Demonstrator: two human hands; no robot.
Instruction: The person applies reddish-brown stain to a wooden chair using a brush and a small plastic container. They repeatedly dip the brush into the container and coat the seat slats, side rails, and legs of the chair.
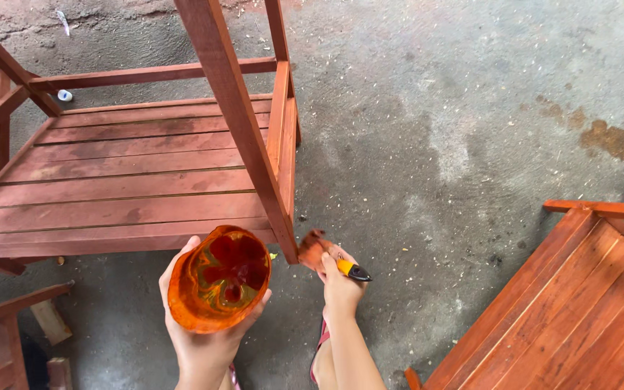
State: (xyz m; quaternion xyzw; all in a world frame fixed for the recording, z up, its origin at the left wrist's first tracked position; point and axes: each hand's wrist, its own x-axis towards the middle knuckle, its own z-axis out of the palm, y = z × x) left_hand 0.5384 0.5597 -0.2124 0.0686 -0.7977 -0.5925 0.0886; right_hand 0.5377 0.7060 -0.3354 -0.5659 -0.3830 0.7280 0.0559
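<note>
We are painting the wooden frame (240,130). Our left hand (200,339) grips the orange cup (218,278). Our right hand (341,285) is closed on the brush (326,256), beside the cup, touching the leg just above. Next the brush likely needs more stain.

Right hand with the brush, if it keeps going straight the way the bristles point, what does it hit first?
The right hand aims the paintbrush up and to the left. Its bristles sit right by the lower end of the slanted red-brown wooden leg, so that leg would likely come first, though depth is hard to judge.
</note>
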